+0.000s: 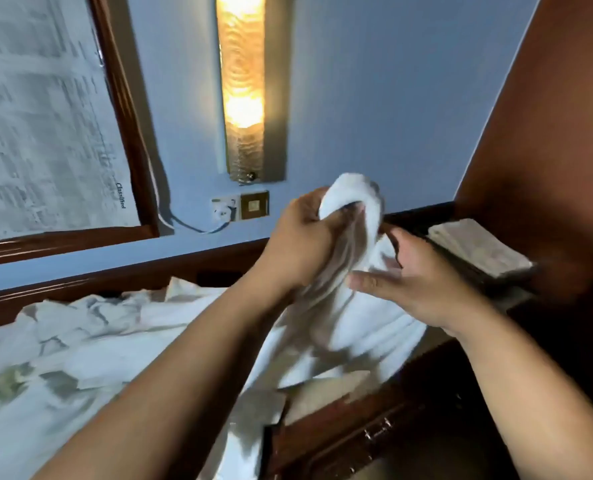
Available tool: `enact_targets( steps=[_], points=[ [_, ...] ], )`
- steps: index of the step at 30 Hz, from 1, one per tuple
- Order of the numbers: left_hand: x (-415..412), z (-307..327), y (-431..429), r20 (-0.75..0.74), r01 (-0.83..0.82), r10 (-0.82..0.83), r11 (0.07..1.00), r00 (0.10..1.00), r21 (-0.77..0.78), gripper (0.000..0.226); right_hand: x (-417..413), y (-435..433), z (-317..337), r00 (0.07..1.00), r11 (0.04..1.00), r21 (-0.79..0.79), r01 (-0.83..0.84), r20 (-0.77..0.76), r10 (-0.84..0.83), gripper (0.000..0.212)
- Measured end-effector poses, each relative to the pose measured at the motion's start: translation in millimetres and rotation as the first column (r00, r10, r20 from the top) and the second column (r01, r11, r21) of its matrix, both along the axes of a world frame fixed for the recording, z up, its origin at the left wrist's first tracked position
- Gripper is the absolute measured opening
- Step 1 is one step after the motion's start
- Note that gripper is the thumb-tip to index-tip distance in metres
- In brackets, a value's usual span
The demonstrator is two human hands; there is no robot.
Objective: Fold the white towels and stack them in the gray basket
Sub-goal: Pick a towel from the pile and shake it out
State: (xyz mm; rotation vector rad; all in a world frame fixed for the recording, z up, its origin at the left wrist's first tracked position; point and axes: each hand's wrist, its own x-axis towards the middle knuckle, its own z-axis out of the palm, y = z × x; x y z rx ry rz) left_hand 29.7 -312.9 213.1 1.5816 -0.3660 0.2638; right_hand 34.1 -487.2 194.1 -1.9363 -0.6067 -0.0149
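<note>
My left hand (303, 237) grips the bunched top of a white towel (354, 317) and holds it up in the air. The towel hangs down in folds over the edge of the bed and a wooden nightstand. My right hand (409, 282) is just to the right of it, fingers spread and fairly straight, touching the towel's side. A folded pale towel (478, 251) lies on a dark basket (489, 277) at the right, on the nightstand. The picture is blurred around both hands.
A bed with a white patterned sheet (63, 351) fills the lower left, with a dark wooden headboard (115, 271) behind it. The wooden nightstand (374, 427) with a drawer handle stands lower right. A lit wall lamp (243, 88), a socket and a framed panel hang on the blue wall.
</note>
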Motion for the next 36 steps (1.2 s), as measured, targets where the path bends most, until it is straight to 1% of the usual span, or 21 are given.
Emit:
enact_targets(
  steps=[2,4,5,6,8,10,11,12,14,16,18,19,22,25,27,29,31,32,33,34,36],
  points=[
    [-3,9,-71,0.038,0.075,-0.072,0.993,0.997,-0.089,0.016,-9,-58,1,0.974,0.978,0.085,0.190,0.108,-0.199,0.020],
    [-7,8,-130,0.079,0.172,-0.169,0.985,0.982,-0.025,0.009,-14,-135,3,0.872,0.866,0.265,0.423,0.141,-0.469,0.029],
    [-8,3,-153,0.058,0.243,-0.245,0.969,0.968,0.046,0.018,-19,-169,8,0.807,0.782,0.365,0.505,0.121,-0.578,0.031],
    [-7,-4,-168,0.008,0.333,-0.336,0.935,0.942,0.126,0.029,-21,-199,14,0.732,0.698,0.425,0.576,0.112,-0.672,0.028],
    [4,-29,-196,-0.193,0.538,-0.502,0.793,0.843,0.286,0.050,-30,-253,32,0.566,0.568,0.459,0.684,0.159,-0.809,0.016],
    [17,-57,-219,-0.384,0.645,-0.518,0.632,0.764,0.430,0.066,-31,-297,45,0.414,0.473,0.465,0.749,0.230,-0.881,0.012],
    [23,-70,-226,-0.415,0.643,-0.492,0.611,0.765,0.461,0.068,-29,-312,46,0.363,0.444,0.450,0.775,0.259,-0.895,0.013],
    [29,-81,-236,-0.407,0.611,-0.459,0.643,0.790,0.461,0.065,-26,-328,45,0.338,0.430,0.412,0.803,0.280,-0.899,0.016],
    [38,-99,-252,-0.360,0.473,-0.342,0.791,0.868,0.389,0.055,-17,-351,33,0.385,0.466,0.260,0.846,0.309,-0.870,0.022],
    [48,-107,-269,-0.347,0.351,-0.263,0.910,0.900,0.222,0.059,-7,-362,11,0.484,0.531,0.089,0.843,0.308,-0.819,0.020],
    [65,-109,-291,-0.325,0.302,-0.257,0.948,0.910,0.098,0.077,8,-370,-16,0.574,0.595,-0.011,0.804,0.275,-0.771,0.016],
    [74,-107,-303,-0.297,0.290,-0.259,0.955,0.919,0.063,0.073,16,-372,-29,0.624,0.635,-0.043,0.772,0.242,-0.743,0.014],
    [103,-102,-328,-0.227,0.224,-0.223,0.974,0.948,-0.019,0.030,39,-381,-59,0.751,0.745,-0.102,0.660,0.113,-0.650,0.013],
    [128,-107,-344,-0.134,0.135,-0.127,0.990,0.983,0.046,0.023,58,-389,-74,0.777,0.769,-0.116,0.628,0.043,-0.628,0.010],
    [130,-114,-352,-0.066,0.052,-0.038,0.974,0.997,0.219,0.021,69,-393,-79,0.812,0.810,-0.067,0.582,-0.010,-0.584,0.012],
    [130,-123,-356,0.007,-0.008,0.006,0.928,1.000,0.373,0.032,81,-392,-81,0.878,0.880,0.004,0.475,-0.067,-0.474,0.015],
    [132,-133,-355,-0.011,0.103,-0.108,0.912,0.994,0.396,0.059,92,-385,-78,0.934,0.935,0.025,0.354,-0.065,-0.352,0.017],
    [133,-136,-353,-0.070,0.228,-0.218,0.899,0.973,0.374,0.074,99,-380,-76,0.960,0.961,0.032,0.274,-0.064,-0.272,0.018],
    [133,-139,-353,-0.127,0.339,-0.315,0.869,0.941,0.359,0.080,104,-374,-73,0.979,0.979,0.039,0.198,-0.063,-0.195,0.018],
    [132,-139,-353,-0.153,0.395,-0.364,0.845,0.919,0.361,0.070,111,-368,-71,0.992,0.992,0.043,0.120,-0.054,-0.117,0.017],
    [131,-136,-352,-0.134,0.374,-0.351,0.836,0.927,0.401,0.020,122,-357,-69,0.999,0.996,0.076,0.042,-0.019,-0.040,0.014]
  ],
)
